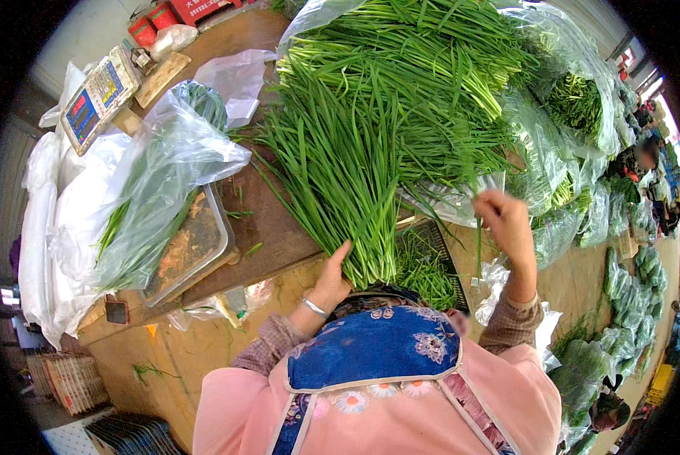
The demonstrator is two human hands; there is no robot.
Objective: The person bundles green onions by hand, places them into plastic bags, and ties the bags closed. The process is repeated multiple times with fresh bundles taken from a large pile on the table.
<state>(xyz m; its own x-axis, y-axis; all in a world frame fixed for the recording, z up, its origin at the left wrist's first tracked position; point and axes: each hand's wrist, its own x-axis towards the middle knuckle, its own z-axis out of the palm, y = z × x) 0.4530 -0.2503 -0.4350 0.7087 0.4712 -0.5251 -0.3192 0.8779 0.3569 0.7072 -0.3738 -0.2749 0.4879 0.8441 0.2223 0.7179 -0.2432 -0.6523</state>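
My left hand, with a bracelet at the wrist, grips the pale stem ends of a bunch of garlic chives. The bunch's green leaves fan away from me over the table's edge. Off to the right, my right hand pinches a few loose chive leaves, which hang below the fingers and look blurred above them. Behind the bunch lies a large heap of chives on clear plastic. Trimmed green scraps fill a dark crate below, close to my body.
Left on the brown table lies a plastic-bagged bundle of chives, partly over a shallow tray. A digital scale stands behind it. A phone rests at the near-left corner. Bagged greens crowd the right side.
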